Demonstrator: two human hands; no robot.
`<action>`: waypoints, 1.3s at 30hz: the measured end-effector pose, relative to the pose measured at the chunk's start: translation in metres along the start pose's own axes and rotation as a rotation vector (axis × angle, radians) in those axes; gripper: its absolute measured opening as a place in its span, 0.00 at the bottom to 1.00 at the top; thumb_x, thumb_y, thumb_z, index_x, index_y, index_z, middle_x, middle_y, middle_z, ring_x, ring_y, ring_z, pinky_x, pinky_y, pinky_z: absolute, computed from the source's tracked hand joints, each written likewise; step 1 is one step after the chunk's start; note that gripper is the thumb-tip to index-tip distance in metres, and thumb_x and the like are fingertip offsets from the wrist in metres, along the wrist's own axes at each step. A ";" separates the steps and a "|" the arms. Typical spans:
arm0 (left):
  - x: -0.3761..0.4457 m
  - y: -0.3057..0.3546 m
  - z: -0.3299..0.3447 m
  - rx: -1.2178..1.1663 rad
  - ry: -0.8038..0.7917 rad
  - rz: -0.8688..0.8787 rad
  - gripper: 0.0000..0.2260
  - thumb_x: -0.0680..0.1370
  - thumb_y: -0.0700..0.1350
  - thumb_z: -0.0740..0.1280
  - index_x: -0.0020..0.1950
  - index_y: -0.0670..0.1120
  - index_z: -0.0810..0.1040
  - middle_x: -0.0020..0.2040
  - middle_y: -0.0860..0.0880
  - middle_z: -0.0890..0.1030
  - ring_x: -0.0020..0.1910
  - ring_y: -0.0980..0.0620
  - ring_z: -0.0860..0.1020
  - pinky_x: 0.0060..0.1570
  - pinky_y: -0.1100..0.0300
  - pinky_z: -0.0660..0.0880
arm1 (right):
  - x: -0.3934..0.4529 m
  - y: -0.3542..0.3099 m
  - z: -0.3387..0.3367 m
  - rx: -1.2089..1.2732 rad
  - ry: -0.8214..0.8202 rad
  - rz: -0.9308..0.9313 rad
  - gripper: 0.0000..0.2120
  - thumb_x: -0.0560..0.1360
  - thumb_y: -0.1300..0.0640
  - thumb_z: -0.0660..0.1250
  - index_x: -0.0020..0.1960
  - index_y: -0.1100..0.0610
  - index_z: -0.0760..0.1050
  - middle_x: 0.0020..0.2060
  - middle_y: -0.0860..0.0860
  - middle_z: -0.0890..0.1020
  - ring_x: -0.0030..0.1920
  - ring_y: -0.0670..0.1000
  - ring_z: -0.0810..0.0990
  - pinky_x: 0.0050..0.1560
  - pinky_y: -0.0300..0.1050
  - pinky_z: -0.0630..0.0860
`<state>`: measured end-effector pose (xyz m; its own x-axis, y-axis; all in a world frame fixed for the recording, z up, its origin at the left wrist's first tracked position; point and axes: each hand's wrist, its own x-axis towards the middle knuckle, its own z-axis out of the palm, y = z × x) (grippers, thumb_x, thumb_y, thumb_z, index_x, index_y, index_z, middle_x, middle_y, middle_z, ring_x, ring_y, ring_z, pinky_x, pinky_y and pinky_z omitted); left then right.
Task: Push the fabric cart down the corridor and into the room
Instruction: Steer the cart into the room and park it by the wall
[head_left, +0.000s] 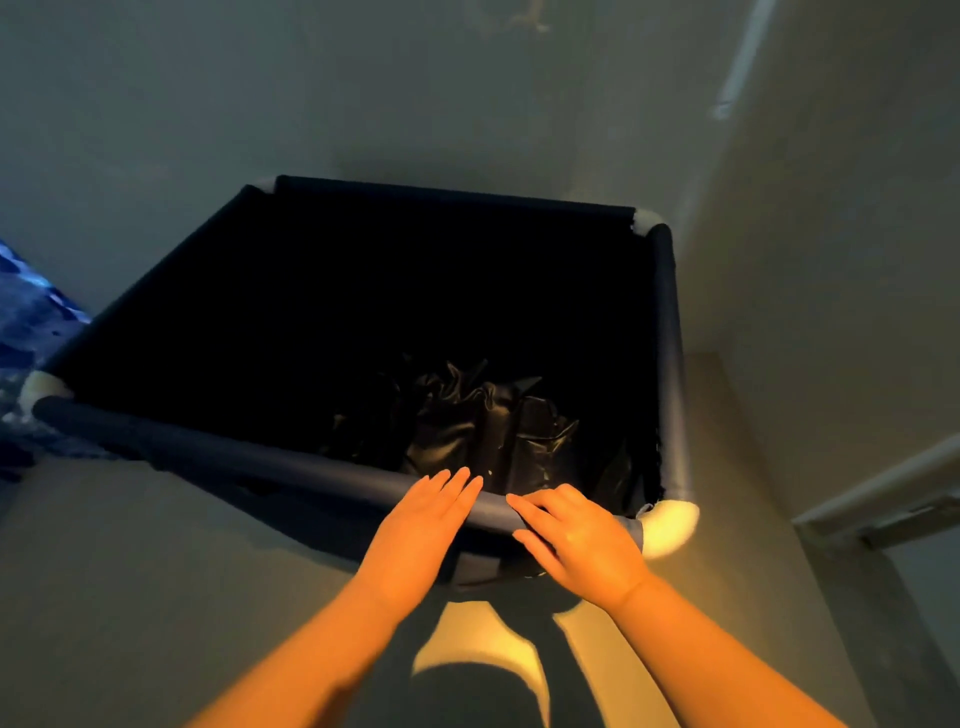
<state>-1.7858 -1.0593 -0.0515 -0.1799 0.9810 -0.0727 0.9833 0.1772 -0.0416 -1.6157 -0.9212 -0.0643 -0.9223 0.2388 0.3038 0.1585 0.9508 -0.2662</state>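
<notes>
**Cart at the corridor's right wall, both hands flat on the near rail**

I see the fabric cart (363, 291) straight ahead, filling mid-frame: dark cloth walls slung on a tube frame with pale corner joints (667, 527). Inside is mostly black shadow. At the near right of the bin lies crumpled black plastic sheeting (493, 421), glossy in the folds; I cannot tell what else sits under it.

Left hand (415, 530) rests palm down on the near rail (208, 447), fingers straight and laid over the top, not curled. Right hand (582, 540) sits just beside it, fingers spread across the same rail, loosely draped rather than clenched.

Right side of the cart runs close along the wall (831, 260). A pale door frame (883, 499) shows at lower right. Blue patterned material (31, 322) touches the left corner. Bare floor (363, 93) lies open beyond the far rail.
</notes>
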 end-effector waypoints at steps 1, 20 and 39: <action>0.008 0.013 -0.003 0.001 0.026 0.001 0.39 0.71 0.29 0.65 0.76 0.45 0.47 0.77 0.45 0.54 0.75 0.46 0.55 0.73 0.53 0.50 | -0.006 0.014 -0.006 0.006 -0.008 -0.022 0.18 0.76 0.51 0.64 0.62 0.58 0.75 0.49 0.52 0.82 0.44 0.53 0.79 0.41 0.47 0.80; 0.147 0.236 -0.030 -0.020 -0.004 0.400 0.33 0.62 0.46 0.79 0.66 0.47 0.74 0.65 0.51 0.77 0.62 0.54 0.75 0.59 0.62 0.74 | -0.150 0.257 -0.130 -0.058 -0.181 -0.290 0.19 0.79 0.50 0.58 0.63 0.60 0.71 0.52 0.55 0.82 0.48 0.52 0.81 0.46 0.45 0.80; 0.337 0.478 -0.027 -0.006 0.084 0.383 0.34 0.75 0.40 0.63 0.73 0.40 0.44 0.76 0.44 0.58 0.73 0.48 0.59 0.71 0.55 0.50 | -0.273 0.479 -0.235 -0.270 -0.001 -0.044 0.27 0.52 0.59 0.85 0.50 0.60 0.83 0.44 0.54 0.86 0.44 0.51 0.85 0.45 0.52 0.81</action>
<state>-1.3754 -0.6413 -0.0690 0.2033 0.9791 0.0002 0.9789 -0.2032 -0.0217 -1.2054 -0.4845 -0.0592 -0.9308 0.1962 0.3084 0.2065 0.9784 0.0009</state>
